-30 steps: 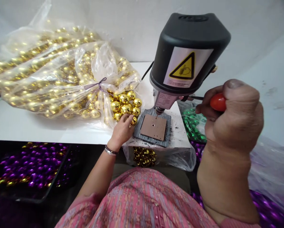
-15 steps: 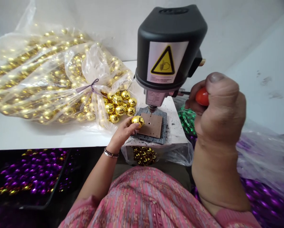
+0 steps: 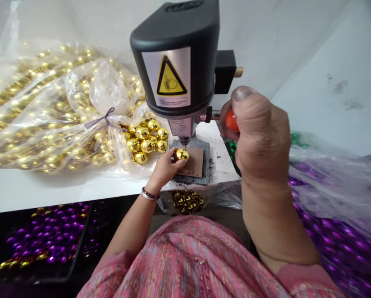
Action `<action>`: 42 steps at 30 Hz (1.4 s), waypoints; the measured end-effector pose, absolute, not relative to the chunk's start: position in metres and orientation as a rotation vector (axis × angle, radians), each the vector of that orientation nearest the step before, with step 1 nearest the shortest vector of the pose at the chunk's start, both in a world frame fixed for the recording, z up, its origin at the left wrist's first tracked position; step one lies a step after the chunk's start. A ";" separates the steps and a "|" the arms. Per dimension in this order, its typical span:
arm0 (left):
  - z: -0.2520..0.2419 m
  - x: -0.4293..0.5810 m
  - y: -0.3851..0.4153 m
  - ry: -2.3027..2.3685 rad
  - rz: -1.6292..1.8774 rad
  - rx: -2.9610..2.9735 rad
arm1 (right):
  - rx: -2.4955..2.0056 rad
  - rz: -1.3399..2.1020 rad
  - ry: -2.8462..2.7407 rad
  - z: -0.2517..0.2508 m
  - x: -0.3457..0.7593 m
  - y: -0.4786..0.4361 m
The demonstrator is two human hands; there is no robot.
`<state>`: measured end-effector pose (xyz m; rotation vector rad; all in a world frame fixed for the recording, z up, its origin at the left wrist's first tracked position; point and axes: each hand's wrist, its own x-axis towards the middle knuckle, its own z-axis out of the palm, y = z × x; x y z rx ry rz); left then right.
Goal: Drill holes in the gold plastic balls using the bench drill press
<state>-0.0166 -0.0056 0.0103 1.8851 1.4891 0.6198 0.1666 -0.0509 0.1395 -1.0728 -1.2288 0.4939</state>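
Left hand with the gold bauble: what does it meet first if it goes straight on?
Likely the drill bit, just past the gold bauble in the left hand; depth is unclear from this view.

Plain white wall [image 3: 254, 37] behind, second white wall [image 3: 334, 120] at right with dark scuffs; white surface [image 3: 24, 194]; even indoor light.

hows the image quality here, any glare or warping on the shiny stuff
In the head view, hard glare spots sit on the gold mirrored baubles and clear plastic bag; wide-angle distortion tilts the black bench drill head and swells the right hand; the purple baubles at lower left lie dim.
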 end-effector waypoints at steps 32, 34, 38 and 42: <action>0.005 -0.006 0.001 1.397 0.606 1.944 | -1.089 0.149 -1.409 0.071 0.162 -0.071; 0.005 -0.006 0.001 1.383 0.611 1.951 | -1.086 0.122 -1.386 0.062 0.161 -0.069; 0.005 -0.006 0.000 1.374 0.631 1.930 | -1.036 0.112 -1.341 0.040 0.162 -0.063; 0.005 -0.006 -0.001 1.384 0.626 1.905 | -0.958 0.155 -1.345 0.021 0.164 -0.056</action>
